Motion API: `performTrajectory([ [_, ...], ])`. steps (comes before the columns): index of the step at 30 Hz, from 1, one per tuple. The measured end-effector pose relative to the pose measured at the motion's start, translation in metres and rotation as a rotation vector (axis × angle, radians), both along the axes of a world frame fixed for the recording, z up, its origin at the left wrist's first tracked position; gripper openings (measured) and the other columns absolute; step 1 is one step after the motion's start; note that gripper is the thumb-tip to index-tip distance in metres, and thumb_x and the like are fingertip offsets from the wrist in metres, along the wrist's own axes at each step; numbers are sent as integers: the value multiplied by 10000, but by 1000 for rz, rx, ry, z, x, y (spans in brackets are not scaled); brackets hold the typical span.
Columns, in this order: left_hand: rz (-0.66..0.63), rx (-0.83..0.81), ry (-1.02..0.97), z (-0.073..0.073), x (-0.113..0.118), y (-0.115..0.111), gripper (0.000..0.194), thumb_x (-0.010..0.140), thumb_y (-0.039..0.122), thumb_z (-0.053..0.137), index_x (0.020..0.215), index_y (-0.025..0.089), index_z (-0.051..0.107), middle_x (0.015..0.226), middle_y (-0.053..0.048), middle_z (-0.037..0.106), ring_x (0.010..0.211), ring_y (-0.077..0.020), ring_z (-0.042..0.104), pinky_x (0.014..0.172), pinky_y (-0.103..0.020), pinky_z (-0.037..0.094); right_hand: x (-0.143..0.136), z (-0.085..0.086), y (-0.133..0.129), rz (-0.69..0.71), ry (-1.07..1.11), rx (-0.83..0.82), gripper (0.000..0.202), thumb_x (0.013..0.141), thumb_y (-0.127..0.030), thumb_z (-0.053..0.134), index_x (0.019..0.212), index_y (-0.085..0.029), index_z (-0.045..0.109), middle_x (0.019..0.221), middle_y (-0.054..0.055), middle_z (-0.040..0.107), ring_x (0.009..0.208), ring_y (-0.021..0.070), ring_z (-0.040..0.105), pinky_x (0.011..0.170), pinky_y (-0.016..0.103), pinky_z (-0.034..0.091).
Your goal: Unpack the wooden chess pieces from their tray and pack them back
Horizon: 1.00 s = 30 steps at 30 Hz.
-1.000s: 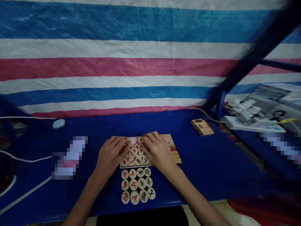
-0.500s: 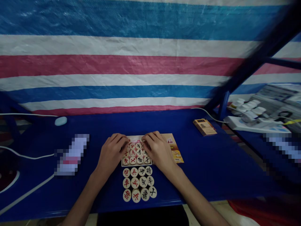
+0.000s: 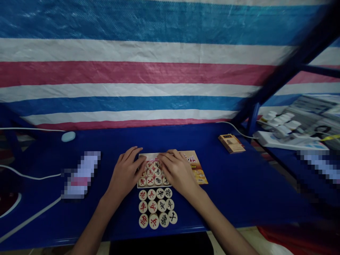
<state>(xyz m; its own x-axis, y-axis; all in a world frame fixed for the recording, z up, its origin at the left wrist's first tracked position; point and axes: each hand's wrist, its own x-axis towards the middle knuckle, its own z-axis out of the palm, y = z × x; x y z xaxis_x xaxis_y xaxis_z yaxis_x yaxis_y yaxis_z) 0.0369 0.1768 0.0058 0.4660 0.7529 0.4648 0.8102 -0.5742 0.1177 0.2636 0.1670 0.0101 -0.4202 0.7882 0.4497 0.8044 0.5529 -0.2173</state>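
In the middle of the blue table, a shallow white box [image 3: 153, 187] holds rows of round xiangqi pieces [image 3: 150, 172] with red characters on the left and black ones on the right. My left hand [image 3: 129, 170] lies over the box's left side, fingers spread and thumb near the red pieces. On the other side my right hand [image 3: 178, 170] reaches over the black pieces with fingers stretched forward, covering some of them; nothing shows in its grasp. More xiangqi pieces [image 3: 152, 206] stand in neat rows in front of the box. A printed yellow-brown box lid [image 3: 201, 173] is partly under my right hand.
A small tan box [image 3: 231, 143] lies at the back right, near a white power strip [image 3: 289, 141] and white bottles [image 3: 281, 122]. To the left are a blurred-out phone [image 3: 83, 175], white cables [image 3: 34, 176] and a pale blue oval case [image 3: 68, 136]. Striped sheeting [image 3: 159, 74] hangs behind.
My left hand's fingers have lifted and spread away from the pieces, toward the upper left. My right hand has shifted slightly left over the box. The loose rows look the same.
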Motion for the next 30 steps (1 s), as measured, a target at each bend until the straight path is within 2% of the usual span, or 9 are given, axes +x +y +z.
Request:
performTrajectory([
  [6,-20,-18,-34,1,0,-1,261,974,212,565,1204,244,683,1414,-115,600,1355,-326,523,986,-513,524,0,0,-2,21,12,-11,263,990,-175,516,1207,-193,663,1138,80,738,1110,265,574,911,437,462],
  [10,-20,-25,-18,0,-1,0,231,978,217,561,1167,244,692,1415,-108,599,1359,-327,517,985,-519,517,1,-3,-2,27,36,-37,282,983,-170,516,1227,-202,654,1134,63,742,1124,273,572,932,453,448],
  [16,-13,-30,-67,3,-4,-6,259,993,205,545,1217,260,663,1406,-81,608,1334,-306,530,989,-493,494,6,-1,-6,9,165,-32,340,983,-146,487,1280,-198,643,1157,71,728,1143,276,572,952,465,473],
  [19,-30,-15,-195,3,-7,-23,280,973,161,573,1220,261,659,1291,-66,664,1237,-265,589,982,-452,491,9,2,-23,7,301,-25,340,987,-141,488,1271,-229,653,1123,58,726,1107,254,597,945,454,495],
  [23,-29,6,-372,-4,-12,-61,269,939,98,613,1154,248,675,1099,-47,698,1034,-202,647,898,-379,516,17,-1,-62,40,448,-75,357,970,-133,527,1277,-275,640,1040,43,713,1011,219,647,878,416,542],
  [27,-59,-27,-406,-14,-14,-97,250,918,86,635,1113,237,678,1018,-40,706,940,-177,661,826,-333,539,24,-14,-102,123,415,-145,286,923,-113,594,1172,-243,650,1004,52,709,895,194,665,768,369,568],
  [30,-145,-55,-410,-18,-14,-112,227,886,79,662,1066,216,669,972,-36,719,915,-175,669,796,-317,550,24,-26,-120,230,297,18,292,854,-99,668,1133,-184,652,967,63,729,812,187,656,661,341,546],
])
